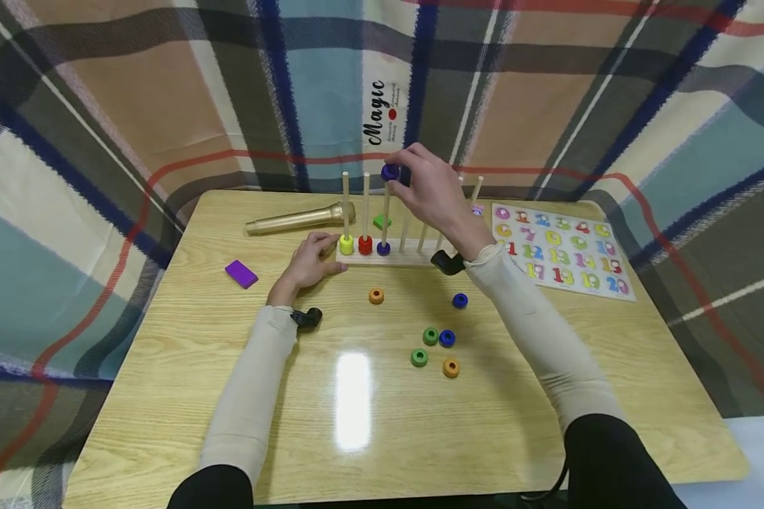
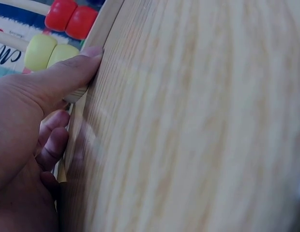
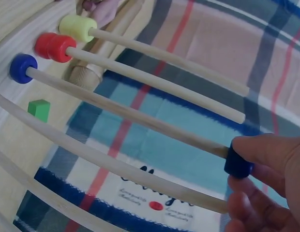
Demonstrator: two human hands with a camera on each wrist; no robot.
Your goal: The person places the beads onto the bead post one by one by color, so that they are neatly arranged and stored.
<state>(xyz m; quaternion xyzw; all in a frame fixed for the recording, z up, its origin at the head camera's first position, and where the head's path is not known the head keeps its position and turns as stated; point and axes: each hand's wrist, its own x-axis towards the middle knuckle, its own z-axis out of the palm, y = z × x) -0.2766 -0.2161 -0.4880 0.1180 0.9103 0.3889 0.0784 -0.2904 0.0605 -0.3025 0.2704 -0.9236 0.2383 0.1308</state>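
One dark-blue ring (image 3: pixel 238 162) sits between the thumb and fingertips of the right hand (image 1: pixel 429 187), which pinches it at the top of the third peg (image 3: pixel 128 113) from the left; how far the tip enters its hole is hidden. A second blue ring (image 1: pixel 383 249) lies below, at that peg's foot, beside stacked red rings (image 1: pixel 365 245) and yellow rings (image 1: pixel 346 244). The left hand (image 1: pixel 310 261) grips the left end of the wooden base (image 1: pixel 391 260), its thumb on the near edge, just beside the yellow rings.
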